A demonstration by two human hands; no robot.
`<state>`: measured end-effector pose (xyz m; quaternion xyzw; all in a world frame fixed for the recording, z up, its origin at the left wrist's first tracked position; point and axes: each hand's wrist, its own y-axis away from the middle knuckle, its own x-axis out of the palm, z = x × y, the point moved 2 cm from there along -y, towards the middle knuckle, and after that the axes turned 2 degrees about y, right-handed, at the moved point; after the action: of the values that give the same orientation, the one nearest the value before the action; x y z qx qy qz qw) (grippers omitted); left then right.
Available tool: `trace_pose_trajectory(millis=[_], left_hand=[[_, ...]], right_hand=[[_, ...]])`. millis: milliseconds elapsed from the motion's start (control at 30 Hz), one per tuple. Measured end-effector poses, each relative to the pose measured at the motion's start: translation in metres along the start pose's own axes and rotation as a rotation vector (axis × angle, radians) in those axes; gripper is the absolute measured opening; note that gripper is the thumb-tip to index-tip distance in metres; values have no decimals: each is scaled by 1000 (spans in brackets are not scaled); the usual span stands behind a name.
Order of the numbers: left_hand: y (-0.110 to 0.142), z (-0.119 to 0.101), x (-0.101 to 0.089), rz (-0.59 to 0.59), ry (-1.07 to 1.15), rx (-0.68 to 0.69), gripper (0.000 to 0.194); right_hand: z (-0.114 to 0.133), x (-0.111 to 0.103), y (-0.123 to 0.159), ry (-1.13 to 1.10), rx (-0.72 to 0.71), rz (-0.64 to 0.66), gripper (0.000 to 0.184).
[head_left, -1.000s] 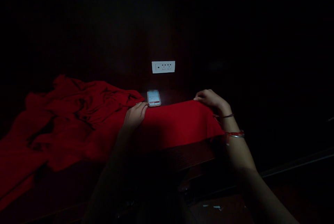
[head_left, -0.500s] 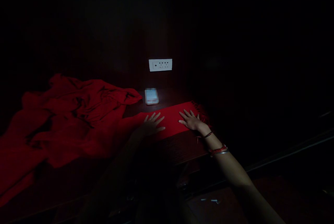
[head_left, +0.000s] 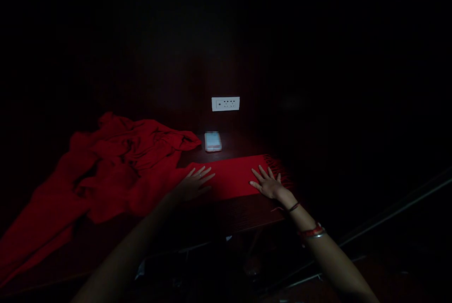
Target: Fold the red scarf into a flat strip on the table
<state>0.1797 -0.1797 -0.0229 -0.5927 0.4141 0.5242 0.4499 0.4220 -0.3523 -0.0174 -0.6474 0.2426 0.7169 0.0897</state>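
Nearer the wearer than the phone point(head_left: 213, 141), red cloth point(head_left: 233, 176): a flat strip laid along the dark tabletop point(head_left: 243, 213); it joins a loose, creased heap point(head_left: 123, 171) to the left of the phone, whose tip comes close to the phone's left side.
Fringe point(head_left: 277, 169): at the strip's right end, to the right of the phone and nearer the wearer; its threads fan outward.
Left hand point(head_left: 193, 184): nearer the wearer than the phone and a little to its left; palm down on the cloth, fingers spread wide, a ring point(head_left: 200, 176) on one; it grips nothing.
Right hand point(head_left: 270, 186): to the right of the phone and nearer the wearer; palm down on the strip beside the fringe, fingers wide apart, nothing gripped; a thin dark band point(head_left: 294, 207), a red bracelet point(head_left: 312, 232) and a silver bangle point(head_left: 320, 235) circle the wrist and forearm.
Phone: screen lit, its content blurred; lying on the tabletop.
Socket plate point(head_left: 225, 103): white; on the dark wall above the phone, slightly to its right.
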Motion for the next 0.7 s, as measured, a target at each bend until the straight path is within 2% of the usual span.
trace_pose_trajectory(millis=[67,167,267,367,567,633,700], left_hand=[[3,2,-1,10,-2,-28,49],[-3,-11,-3,-12,-31,-57,45],[-15,-32,-3,-101,-48,-102,42],[-17,-39,2,-94,-21,-190,49],[-1,-19,7,-72,9,-113,52],[0,-16,8,-76,7,-110,52],[-1,-16,10,-81,1,-125,53]], right_hand=[[11,-4,4,-1,-35,-59,69],[36,-12,6,-23,-193,-181,69],[56,-10,2,-25,-301,-147,67],[52,-3,-4,-6,-295,-76,66],[18,-5,-9,3,-172,-14,69],[24,-10,-8,9,-143,-7,71],[45,-14,-8,11,-188,-61,70]])
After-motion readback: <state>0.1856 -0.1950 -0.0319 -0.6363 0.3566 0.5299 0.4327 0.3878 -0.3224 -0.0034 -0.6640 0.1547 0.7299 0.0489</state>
